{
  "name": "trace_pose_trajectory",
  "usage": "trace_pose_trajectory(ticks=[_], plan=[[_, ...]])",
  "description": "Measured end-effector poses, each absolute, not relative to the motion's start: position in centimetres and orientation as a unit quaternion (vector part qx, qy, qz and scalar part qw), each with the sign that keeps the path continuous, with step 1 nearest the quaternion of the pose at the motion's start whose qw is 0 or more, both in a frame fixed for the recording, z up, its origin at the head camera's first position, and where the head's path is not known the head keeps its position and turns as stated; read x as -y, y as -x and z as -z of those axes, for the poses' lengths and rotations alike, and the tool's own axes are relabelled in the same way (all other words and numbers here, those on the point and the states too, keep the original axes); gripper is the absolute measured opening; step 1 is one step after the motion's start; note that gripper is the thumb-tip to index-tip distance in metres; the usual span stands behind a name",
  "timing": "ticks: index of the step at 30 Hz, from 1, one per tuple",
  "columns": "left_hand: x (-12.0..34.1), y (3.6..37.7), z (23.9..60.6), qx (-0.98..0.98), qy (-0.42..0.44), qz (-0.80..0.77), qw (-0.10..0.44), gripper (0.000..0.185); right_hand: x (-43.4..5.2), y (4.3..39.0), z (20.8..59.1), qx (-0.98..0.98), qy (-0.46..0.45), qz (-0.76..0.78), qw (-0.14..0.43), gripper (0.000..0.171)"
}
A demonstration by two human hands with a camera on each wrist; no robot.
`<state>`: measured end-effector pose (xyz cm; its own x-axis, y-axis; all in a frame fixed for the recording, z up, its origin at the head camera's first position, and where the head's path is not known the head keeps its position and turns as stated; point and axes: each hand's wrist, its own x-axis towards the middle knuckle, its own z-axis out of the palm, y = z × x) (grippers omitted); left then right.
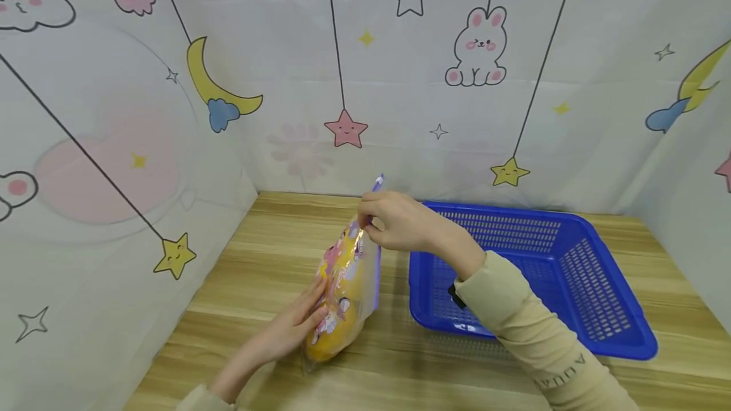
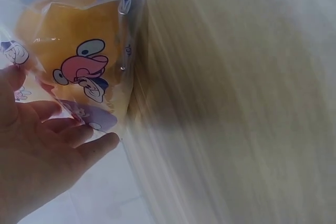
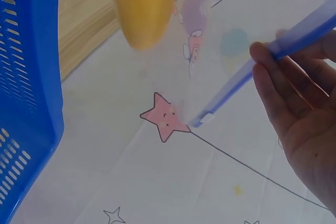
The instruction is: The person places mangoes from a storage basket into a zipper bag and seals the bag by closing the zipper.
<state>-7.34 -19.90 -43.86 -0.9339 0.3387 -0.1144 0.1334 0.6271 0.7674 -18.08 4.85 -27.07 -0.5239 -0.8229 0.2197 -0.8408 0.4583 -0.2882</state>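
Sealing step, by appearance: right hand (image 1: 400,224) pinches the blue zip strip (image 3: 273,61) of the clear cartoon-printed plastic bag (image 1: 342,290) upright on the wooden table (image 1: 240,284). Left hand (image 1: 291,328), fingers straight, steadies it. Next move calls for even pressure along the strip.

Blue basket (image 1: 577,271), mesh walls, sits on wooden table (image 1: 240,284), right half. Nothing visible inside it. Its near wall also shows at left in the right wrist view (image 3: 26,77). Backdrop (image 1: 400,68) wraps round three sides: pale sheet printed with rabbit (image 1: 478,49), yellow moon (image 1: 214,84), pink star (image 1: 345,129) on a line, yellow stars, clouds. Left wrist view largely blurred.
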Motion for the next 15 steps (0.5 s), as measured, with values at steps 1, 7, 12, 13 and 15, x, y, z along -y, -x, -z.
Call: trace_pose_trajectory(ticks=[1, 7, 12, 13, 15], plan=[[19.8, 7.1, 43.8, -0.896, -0.125, -0.409, 0.121, 0.065, -4.7, 18.1, 27.1, 0.852, -0.49, -0.182, 0.026, 0.011], [19.0, 6.0, 43.5, -0.906, -0.091, -0.4, 0.101, 0.063, -3.9, 18.3, 27.0, 0.84, -0.51, -0.184, 0.035, 0.012], [18.6, 5.1, 43.3, -0.912, -0.06, -0.396, 0.089, 0.063, -3.2, 18.7, 27.0, 0.83, -0.526, -0.18, 0.042, 0.015], [18.4, 4.9, 43.2, -0.913, -0.053, -0.395, 0.088, 0.063, -3.1, 18.8, 27.0, 0.83, -0.527, -0.178, 0.042, 0.015], [18.2, 4.6, 43.1, -0.917, -0.041, -0.387, 0.082, 0.065, -2.9, 19.0, 27.0, 0.829, -0.529, -0.176, 0.039, 0.017]])
